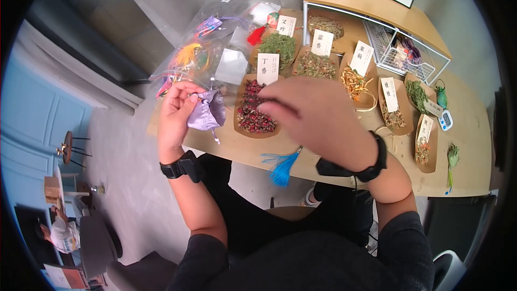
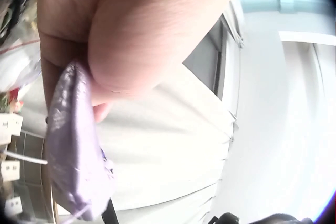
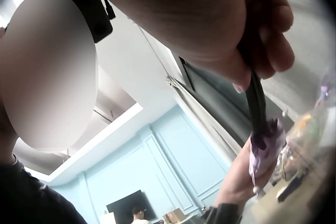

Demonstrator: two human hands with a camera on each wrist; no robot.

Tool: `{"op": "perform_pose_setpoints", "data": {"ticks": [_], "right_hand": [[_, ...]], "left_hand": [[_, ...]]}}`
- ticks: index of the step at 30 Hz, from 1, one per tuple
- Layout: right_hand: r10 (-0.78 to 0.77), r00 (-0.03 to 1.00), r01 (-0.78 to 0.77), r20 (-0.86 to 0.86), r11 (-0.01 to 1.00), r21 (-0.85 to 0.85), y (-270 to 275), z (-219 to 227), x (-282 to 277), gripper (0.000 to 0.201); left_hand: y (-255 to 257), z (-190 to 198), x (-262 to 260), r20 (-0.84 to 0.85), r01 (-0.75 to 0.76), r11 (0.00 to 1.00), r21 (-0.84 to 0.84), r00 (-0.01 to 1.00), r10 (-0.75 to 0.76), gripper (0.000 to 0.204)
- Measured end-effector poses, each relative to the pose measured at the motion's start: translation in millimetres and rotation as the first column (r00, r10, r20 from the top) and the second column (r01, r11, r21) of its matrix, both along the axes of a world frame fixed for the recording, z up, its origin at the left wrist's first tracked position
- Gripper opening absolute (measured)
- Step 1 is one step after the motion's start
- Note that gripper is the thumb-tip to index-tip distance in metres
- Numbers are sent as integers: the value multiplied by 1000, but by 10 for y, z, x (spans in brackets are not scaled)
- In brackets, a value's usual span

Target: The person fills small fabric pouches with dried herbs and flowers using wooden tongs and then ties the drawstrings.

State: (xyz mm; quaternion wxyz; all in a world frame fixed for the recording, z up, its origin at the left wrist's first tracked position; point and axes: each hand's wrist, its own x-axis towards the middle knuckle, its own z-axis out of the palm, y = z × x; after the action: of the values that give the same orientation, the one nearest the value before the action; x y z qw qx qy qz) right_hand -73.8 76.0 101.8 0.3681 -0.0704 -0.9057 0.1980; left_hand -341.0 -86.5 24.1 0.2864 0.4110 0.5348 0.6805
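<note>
My left hand (image 1: 175, 110) pinches a small lilac satin drawstring pouch (image 1: 206, 112) by its side, above the table's front left. Its mouth faces right, toward my other hand. My right hand (image 1: 323, 110) hovers over the paper trays with its fingers curled. In the right wrist view, those fingers grip a slim dark tool (image 3: 256, 103), whose far end overlaps the pouch's mouth; the tool's exact kind I cannot tell. The head view hides the tool behind the hand. Beneath the hands, a brown paper tray (image 1: 257, 135) holds dried red rosebuds (image 1: 257, 118).
Several labelled paper trays of dried herbs, including green leaves (image 1: 277, 48), spread across the wooden table (image 1: 344, 153). A clear plastic bag (image 1: 180, 64) of tasselled items lies left. A blue tassel (image 1: 285, 170) hangs at the front edge. Right are a timer (image 1: 445, 119) and a shelf (image 1: 431, 27).
</note>
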Motion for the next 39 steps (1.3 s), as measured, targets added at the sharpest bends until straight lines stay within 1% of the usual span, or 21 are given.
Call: {"op": "perform_pose_setpoints", "data": {"ticks": [2,3,6,7,10,11,12,13,14,15,18,19,22,25,27,28,30,33,36,38,39], "right_hand": [[-75,997,76,19,994,-78,28,189,91,15],[-113,993,116,29,986,-116,49,246,123,14],[-148,989,147,-7,985,-90,141,281,175,18],[-138,990,137,-1,985,-105,172,287,181,18],[-165,986,167,32,983,-74,196,327,195,19],[-175,984,177,35,981,-78,196,325,203,19],[-185,982,188,36,979,-82,196,322,212,19],[-196,980,199,39,976,-86,193,321,218,19],[-202,979,203,18,974,-102,183,331,221,17],[-208,978,206,-1,971,-118,167,347,226,16],[-227,974,221,-29,965,-141,147,385,250,14],[-234,972,227,-33,963,-144,142,392,260,14],[-235,972,233,-6,965,-122,158,424,324,20],[-257,966,254,-33,964,-84,177,476,387,20],[-270,961,260,-59,957,-130,184,517,446,19],[-274,959,261,-75,953,-153,193,536,474,19],[-302,946,286,-115,948,-140,228,565,533,19],[-365,918,345,-154,928,-140,280,634,648,19],[-401,882,369,-245,914,-168,384,693,781,20],[-454,854,413,-253,888,-200,415,753,883,19],[-481,838,435,-259,874,-215,426,788,934,19]], "left_hand": [[-158,43,-106,-125,-100,989,-113,988,85,18],[-230,58,-102,-139,-123,975,-185,985,98,19],[-347,-123,-259,-241,-186,884,-430,967,86,23],[-355,-237,-324,-262,-208,864,-458,961,92,24],[-298,-423,-367,-445,-340,807,-483,889,108,25],[-303,-455,-371,-564,-422,811,-405,813,141,25],[-348,-469,-375,-660,-510,784,-354,730,177,25],[-392,-373,-304,-745,-590,752,-294,635,207,26],[-425,-296,-252,-817,-660,717,-224,528,231,27],[-454,-261,-249,-861,-694,708,-133,435,265,23],[-493,-130,-226,-710,-636,546,-546,697,102,18],[-485,-285,-304,-671,-573,611,-545,735,91,15],[-370,-515,-352,-636,-485,624,-612,772,-24,15],[-348,-580,-374,-648,-485,633,-603,761,-33,15],[-353,-507,-314,-634,-478,618,-624,772,-43,17],[-421,-462,-283,-694,-523,637,-566,720,-24,17],[-526,-342,-204,-798,-603,669,-436,602,22,18],[-349,411,315,-811,-592,763,-262,563,158,18],[257,863,440,-845,-400,896,-194,532,54,16],[927,1053,313,-832,-277,923,-266,550,-75,17],[1303,1067,170,-855,-249,925,-286,503,-129,18]]}}
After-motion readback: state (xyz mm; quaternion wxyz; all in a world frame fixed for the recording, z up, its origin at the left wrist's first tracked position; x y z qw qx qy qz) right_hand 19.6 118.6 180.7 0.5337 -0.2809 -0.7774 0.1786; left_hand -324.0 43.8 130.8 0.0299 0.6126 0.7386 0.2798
